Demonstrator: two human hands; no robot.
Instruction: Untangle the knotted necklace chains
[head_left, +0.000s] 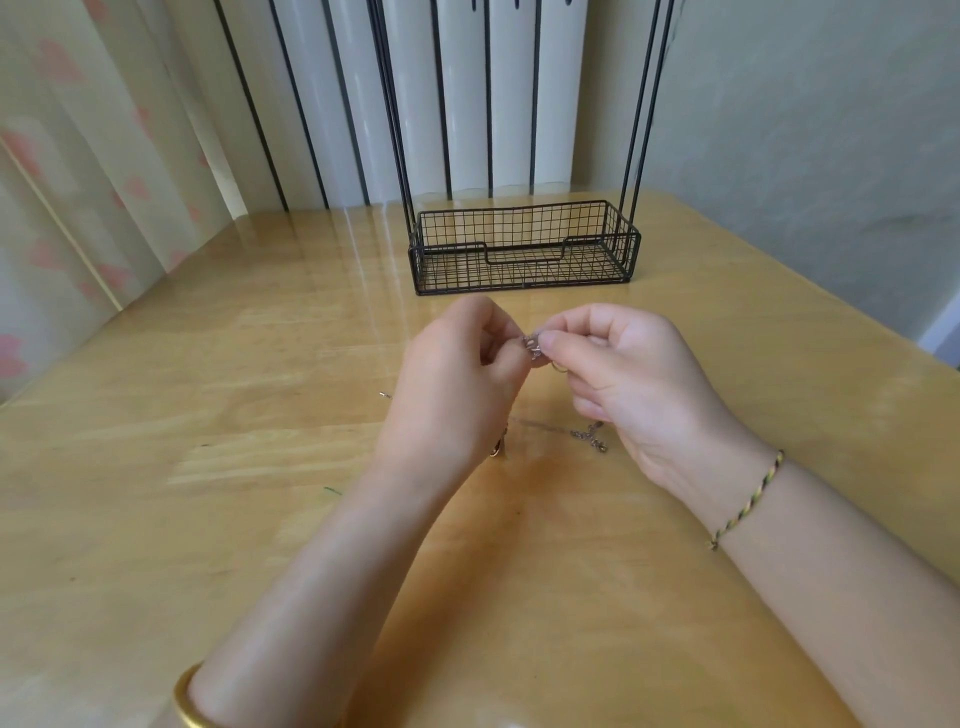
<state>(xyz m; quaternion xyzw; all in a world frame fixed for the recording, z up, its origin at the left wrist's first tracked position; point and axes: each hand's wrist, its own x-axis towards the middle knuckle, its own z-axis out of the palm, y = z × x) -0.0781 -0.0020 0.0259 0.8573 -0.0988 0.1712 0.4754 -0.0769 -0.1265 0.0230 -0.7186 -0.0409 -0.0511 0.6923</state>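
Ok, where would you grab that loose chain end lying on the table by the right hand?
Pinch the chunky clasp at the tip of the chain end, coming down from above: it lies flat on the table, and the rest looks too thin to hold well.

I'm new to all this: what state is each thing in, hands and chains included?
left hand: fingers curled, pinching the knotted chains.
right hand: pinching them from the other side.
knotted chains: tangled, held above the table.
loose ends: lying on the table.
wire basket: upright on the table behind the hands.
braided bracelet: worn on the right wrist.
gold bangle: worn on the left forearm.
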